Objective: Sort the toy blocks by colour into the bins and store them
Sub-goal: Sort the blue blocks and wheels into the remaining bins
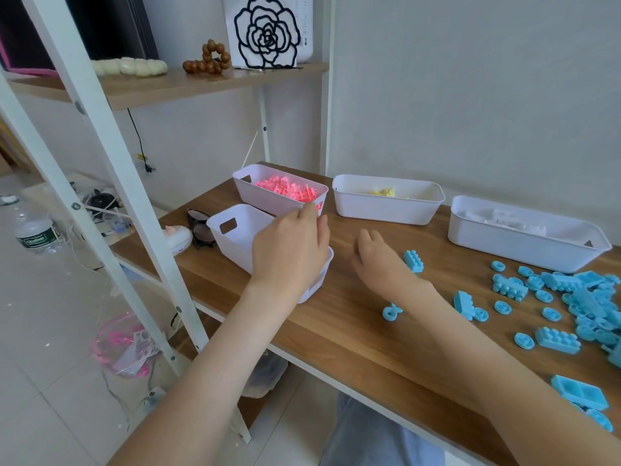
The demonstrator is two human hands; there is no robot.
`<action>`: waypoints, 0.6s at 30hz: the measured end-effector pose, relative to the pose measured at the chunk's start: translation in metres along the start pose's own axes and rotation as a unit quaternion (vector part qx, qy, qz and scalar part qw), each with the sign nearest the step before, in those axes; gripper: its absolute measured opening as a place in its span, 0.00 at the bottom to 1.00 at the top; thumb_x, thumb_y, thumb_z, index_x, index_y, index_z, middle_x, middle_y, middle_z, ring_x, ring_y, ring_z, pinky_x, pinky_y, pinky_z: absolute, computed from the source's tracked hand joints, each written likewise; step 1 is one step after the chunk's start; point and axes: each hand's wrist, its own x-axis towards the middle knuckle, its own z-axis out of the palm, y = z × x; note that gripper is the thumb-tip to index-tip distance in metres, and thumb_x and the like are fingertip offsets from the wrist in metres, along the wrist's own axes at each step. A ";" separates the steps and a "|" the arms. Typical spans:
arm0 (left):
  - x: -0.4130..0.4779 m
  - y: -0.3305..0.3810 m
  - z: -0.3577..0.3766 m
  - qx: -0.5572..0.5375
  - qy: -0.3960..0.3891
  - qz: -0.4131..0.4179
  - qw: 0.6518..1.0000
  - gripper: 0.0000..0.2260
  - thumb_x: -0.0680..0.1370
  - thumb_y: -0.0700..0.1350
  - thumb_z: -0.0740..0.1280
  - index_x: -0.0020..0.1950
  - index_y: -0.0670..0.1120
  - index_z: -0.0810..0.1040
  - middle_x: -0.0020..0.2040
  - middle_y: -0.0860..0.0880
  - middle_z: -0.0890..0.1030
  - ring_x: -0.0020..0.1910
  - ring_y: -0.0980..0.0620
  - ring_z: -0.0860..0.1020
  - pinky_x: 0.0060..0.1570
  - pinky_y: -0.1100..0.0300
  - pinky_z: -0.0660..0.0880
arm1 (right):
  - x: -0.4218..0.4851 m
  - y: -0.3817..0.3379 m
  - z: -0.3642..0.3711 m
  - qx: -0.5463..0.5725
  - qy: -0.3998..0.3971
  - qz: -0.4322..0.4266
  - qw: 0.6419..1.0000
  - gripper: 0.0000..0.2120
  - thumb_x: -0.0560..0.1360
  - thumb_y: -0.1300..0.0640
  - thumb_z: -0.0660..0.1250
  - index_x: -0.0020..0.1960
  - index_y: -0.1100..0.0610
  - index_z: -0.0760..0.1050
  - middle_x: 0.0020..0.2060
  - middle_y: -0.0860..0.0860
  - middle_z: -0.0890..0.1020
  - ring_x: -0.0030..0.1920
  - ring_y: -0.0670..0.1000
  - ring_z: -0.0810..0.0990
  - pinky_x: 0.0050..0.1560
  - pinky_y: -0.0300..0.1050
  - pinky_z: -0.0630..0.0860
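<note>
- Your pink blocks (289, 191) are heaped in the far-left bin (268, 201).
- Yellow blocks (383, 192) sit low in the middle bin (383, 210), and white blocks (497, 220) (hard to make out) in the right bin (510, 243).
- The front bin (235, 240) stands upright, just beside the far-left bin.
- Blue blocks (584, 297) lie loose at your right.
</note>
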 end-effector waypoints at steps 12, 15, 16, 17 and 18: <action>0.028 -0.049 0.027 -0.102 -0.099 -0.118 0.983 0.08 0.81 0.43 0.57 0.44 0.44 0.70 0.33 0.50 0.72 0.35 0.50 0.70 0.27 0.63 0.58 | 0.036 -0.057 -0.012 0.199 0.014 -0.201 0.959 0.07 0.79 0.56 0.61 0.46 0.58 0.65 0.42 0.50 0.70 0.39 0.48 0.68 0.38 0.37 0.62; 0.030 -0.068 0.036 -0.125 -0.129 -0.133 0.975 0.08 0.81 0.43 0.59 0.48 0.42 0.75 0.40 0.46 0.77 0.40 0.48 0.76 0.33 0.60 0.66 | 0.049 -0.057 -0.015 0.220 -0.067 -0.192 0.954 0.09 0.78 0.54 0.62 0.51 0.60 0.68 0.43 0.51 0.73 0.40 0.47 0.69 0.41 0.39 0.67; 0.030 -0.073 0.040 -0.127 -0.137 -0.140 0.972 0.07 0.81 0.43 0.59 0.49 0.43 0.76 0.42 0.46 0.79 0.42 0.49 0.76 0.34 0.61 0.66 | 0.055 -0.054 -0.015 0.243 -0.075 -0.183 0.950 0.09 0.78 0.54 0.63 0.52 0.60 0.69 0.43 0.51 0.73 0.40 0.46 0.70 0.43 0.40 0.68; 0.030 -0.076 0.042 -0.129 -0.142 -0.146 0.971 0.07 0.81 0.43 0.59 0.51 0.44 0.76 0.45 0.47 0.80 0.43 0.51 0.76 0.36 0.62 0.67 | 0.058 -0.050 -0.015 0.272 -0.066 -0.168 0.945 0.08 0.78 0.56 0.62 0.53 0.60 0.69 0.43 0.50 0.74 0.41 0.46 0.70 0.43 0.40 0.69; 0.029 -0.078 0.044 -0.132 -0.146 -0.150 0.969 0.07 0.81 0.43 0.59 0.52 0.45 0.77 0.48 0.48 0.81 0.45 0.52 0.76 0.38 0.63 0.69 | 0.063 -0.045 -0.011 0.294 -0.049 -0.148 0.943 0.06 0.79 0.58 0.60 0.54 0.60 0.69 0.43 0.48 0.73 0.42 0.46 0.71 0.44 0.39 0.70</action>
